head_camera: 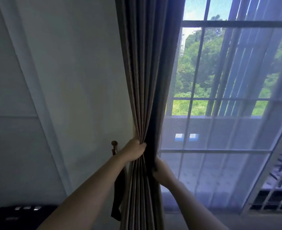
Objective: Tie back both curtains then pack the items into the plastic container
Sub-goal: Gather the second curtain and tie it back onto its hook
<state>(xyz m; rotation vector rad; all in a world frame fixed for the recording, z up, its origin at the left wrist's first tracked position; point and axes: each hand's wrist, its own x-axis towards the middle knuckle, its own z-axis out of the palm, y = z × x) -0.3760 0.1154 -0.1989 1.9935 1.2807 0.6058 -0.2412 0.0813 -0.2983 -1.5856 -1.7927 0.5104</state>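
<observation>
The left hand [135, 150] is closed tight round the curtain [146, 80], with the fingers curled over a thick bunch of folds. The right hand [160, 170] is a little lower, on the curtain's right edge. It holds the dark outer fold, but its fingers go behind the cloth, so I cannot see just how they lie. Both bare arms reach up from below.

The curtain is brownish grey and heavy. It hangs in long folds from the top of the room down past the hands. It is pulled together into a narrow bundle next to the wall [74, 72].

Just left of the left hand, a small round hook [114, 143] sticks out of the wall. A dark strap [118, 196] hangs down below it, beside the curtain and behind the left arm.

To the right, a thin white curtain [219, 146] covers the window [236, 24]. You can see through it to the window bars and to green trees [203, 63] outside.

Down in the left corner sits a black thing [12, 216] with pale patches on it. It may be a crate.
</observation>
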